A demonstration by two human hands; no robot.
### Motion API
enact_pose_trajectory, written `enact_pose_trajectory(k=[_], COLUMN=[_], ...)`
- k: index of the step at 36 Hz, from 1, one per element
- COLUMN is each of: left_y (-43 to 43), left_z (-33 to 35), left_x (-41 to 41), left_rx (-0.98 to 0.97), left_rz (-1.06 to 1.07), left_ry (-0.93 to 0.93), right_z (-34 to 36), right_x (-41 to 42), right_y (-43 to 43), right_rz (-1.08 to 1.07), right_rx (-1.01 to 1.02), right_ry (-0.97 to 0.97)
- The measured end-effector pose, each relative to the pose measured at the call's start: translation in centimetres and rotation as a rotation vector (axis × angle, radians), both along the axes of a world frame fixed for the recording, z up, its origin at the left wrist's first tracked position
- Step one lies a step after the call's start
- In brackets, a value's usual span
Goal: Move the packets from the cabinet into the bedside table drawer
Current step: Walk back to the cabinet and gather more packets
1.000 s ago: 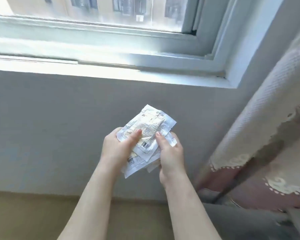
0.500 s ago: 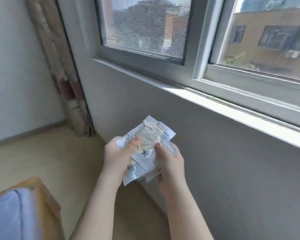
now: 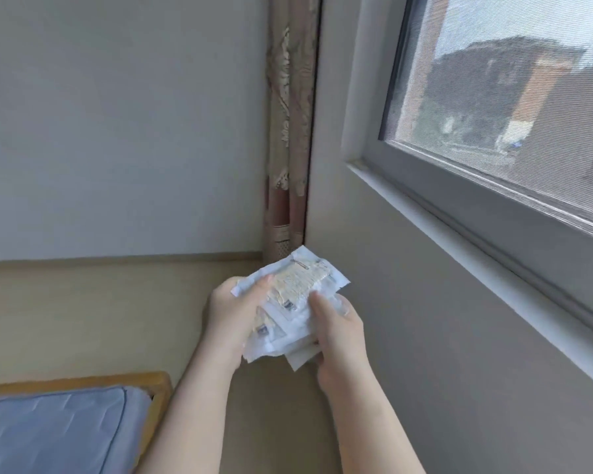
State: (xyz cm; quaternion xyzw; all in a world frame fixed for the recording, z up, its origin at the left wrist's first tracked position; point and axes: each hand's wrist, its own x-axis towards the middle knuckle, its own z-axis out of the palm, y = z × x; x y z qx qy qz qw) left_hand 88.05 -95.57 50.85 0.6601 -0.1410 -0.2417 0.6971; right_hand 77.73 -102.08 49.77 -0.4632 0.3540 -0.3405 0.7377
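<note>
Rightward, the wall [image 3: 442,336] under the window sill [image 3: 459,244] runs close beside the right hand [image 3: 339,340]. The corner of the bed frame [image 3: 160,383] sits low left, with bare floor [image 3: 83,313] stretching from it to the curtain [image 3: 288,148]. Both grips clench the fanned packets [image 3: 297,299], which are held in mid-air between them, the left hand [image 3: 231,313] with its thumb on top.

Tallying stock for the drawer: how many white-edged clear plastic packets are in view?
3 discernible, stacked between the left hand and right hand: top packet, second packet peeking lower left, third packet poking out below. More may be hidden.
</note>
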Motion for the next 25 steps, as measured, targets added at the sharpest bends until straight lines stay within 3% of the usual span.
enact_pose_trajectory(k=[8,15,25], left_y=[-2.1,-6.6,-13.4], left_z=[-0.2,-1.1,1.7], left_x=[10.3,21.7,39.4], left_rx=[-0.057,-0.14,-0.198], left_rz=[0.088,0.305,0.305], left_ry=[0.058,0.085,0.08], right_z=[-1.0,-0.7,2.7], right_x=[12.4,25.1,43.5], right_y=[-5.4,-9.5,-16.2], right_rz=[0.158,0.272,0.33], right_rx=[0.031,-0.036,-0.088], right_ry=[-0.015,-0.024,-0.109])
